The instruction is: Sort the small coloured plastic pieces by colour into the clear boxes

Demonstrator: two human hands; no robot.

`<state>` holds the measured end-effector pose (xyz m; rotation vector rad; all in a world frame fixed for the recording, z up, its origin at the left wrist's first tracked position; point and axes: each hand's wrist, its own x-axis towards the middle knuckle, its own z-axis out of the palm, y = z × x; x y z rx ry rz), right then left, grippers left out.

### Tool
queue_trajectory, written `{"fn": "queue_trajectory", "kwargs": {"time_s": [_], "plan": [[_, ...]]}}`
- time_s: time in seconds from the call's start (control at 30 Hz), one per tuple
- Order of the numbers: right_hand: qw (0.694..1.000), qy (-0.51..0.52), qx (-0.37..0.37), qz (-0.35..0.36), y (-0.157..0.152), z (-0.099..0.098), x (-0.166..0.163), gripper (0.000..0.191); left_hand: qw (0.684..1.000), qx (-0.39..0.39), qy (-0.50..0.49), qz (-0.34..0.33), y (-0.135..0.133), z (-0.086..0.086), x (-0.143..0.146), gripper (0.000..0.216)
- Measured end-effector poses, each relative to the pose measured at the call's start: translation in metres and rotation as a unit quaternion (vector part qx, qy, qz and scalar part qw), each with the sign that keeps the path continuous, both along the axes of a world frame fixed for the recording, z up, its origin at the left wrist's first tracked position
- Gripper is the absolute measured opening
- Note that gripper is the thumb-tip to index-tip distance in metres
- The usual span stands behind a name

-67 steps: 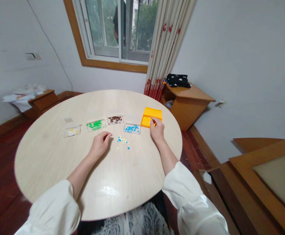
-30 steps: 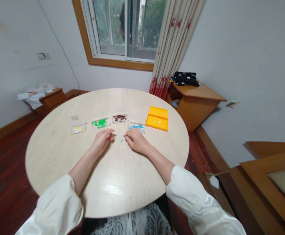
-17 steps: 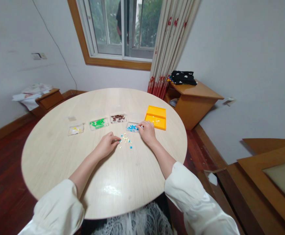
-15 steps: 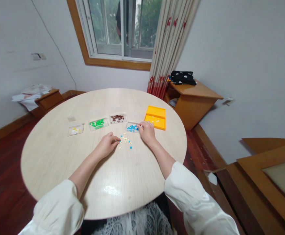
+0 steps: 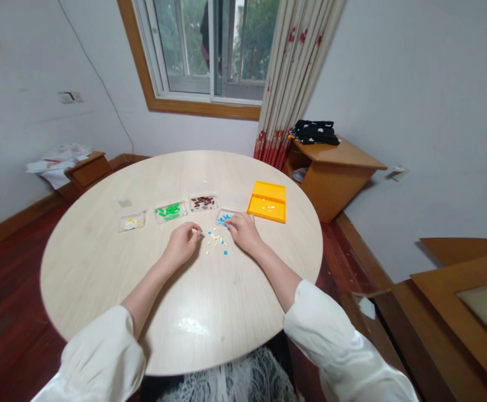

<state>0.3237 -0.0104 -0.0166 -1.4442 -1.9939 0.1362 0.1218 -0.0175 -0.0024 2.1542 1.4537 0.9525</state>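
Note:
My left hand (image 5: 182, 243) is above the table with its fingers pinched on a small blue piece (image 5: 201, 231), like a tiny building brick. My right hand (image 5: 244, 232) reaches over the near right side of a clear box of blue pieces (image 5: 222, 217). Its fingertips are bent together at the box's edge, and what they hold, if anything, is too small to make out. Between the hands lies a loose scatter of pale yellow pieces (image 5: 215, 238), with a few blue pieces (image 5: 225, 253) among and near them.
Further left stand clear boxes of brown pieces (image 5: 204, 202), green pieces (image 5: 170, 211) and yellow and white pieces (image 5: 132, 223). An open yellow case (image 5: 267, 214) with a few white bits lies at the right. The round table (image 5: 176, 335) stands near a wooden cabinet (image 5: 331, 173).
My left hand has lifted slightly from the scatter with the blue piece. My right hand has shifted left and nearer along the blue box, its fingers now at the near edge.

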Motion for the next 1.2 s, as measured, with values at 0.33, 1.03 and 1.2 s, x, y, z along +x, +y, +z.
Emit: {"fn": "queue_trajectory", "kwargs": {"time_s": [0.33, 1.03, 1.2], "plan": [[0.984, 0.023, -0.006, 0.174, -0.011, 0.001, -0.032, 0.024, 0.999, 0.025, -0.032, 0.012, -0.005, 0.006, 0.002, 0.015], [0.99, 0.079, 0.031, 0.109, -0.013, 0.013, -0.024, 0.028, 0.993, 0.094, -0.052, 0.049, 0.003, 0.005, 0.005, 0.03], [0.99, 0.094, 0.035, 0.097, -0.011, 0.017, -0.014, 0.025, 0.993, 0.085, -0.08, 0.03, 0.001, 0.008, 0.005, 0.027]]}}
